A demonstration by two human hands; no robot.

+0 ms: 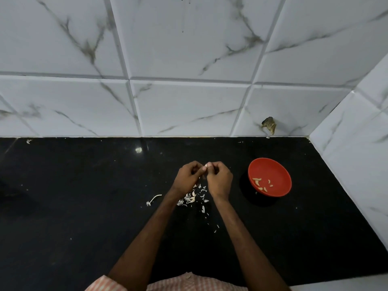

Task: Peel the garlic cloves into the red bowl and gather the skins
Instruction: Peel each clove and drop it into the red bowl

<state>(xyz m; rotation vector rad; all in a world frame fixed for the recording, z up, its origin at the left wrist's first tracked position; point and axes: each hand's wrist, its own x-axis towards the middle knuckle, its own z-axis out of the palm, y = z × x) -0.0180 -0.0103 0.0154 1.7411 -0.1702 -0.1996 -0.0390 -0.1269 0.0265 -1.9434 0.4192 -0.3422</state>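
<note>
You had both hands raised together just above the black worktop (84, 206), the left hand (187, 177) and the right hand (219, 179) each curled narrow, fingertips pinched on a single garlic clove (206, 165) that showed only as a small pale sliver between them. The clove itself looked light and firm, likely slick once bared, so the hold belonged at its two ends with the thumbnails working the papery edge; squeezing its middle would probably have shot it out of your grip. Below your wrists lay the loose skins (192, 198), thin, dry flakes scattered toward you, which I judged would drift at a breath and stick to damp fingers, so sweeping them with the side of a hand would have suited better than picking. A stripped stalk (153, 200) lay apart to the left. The red bowl (270, 164) stood well to the right, holding several peeled cloves (261, 183).
</note>
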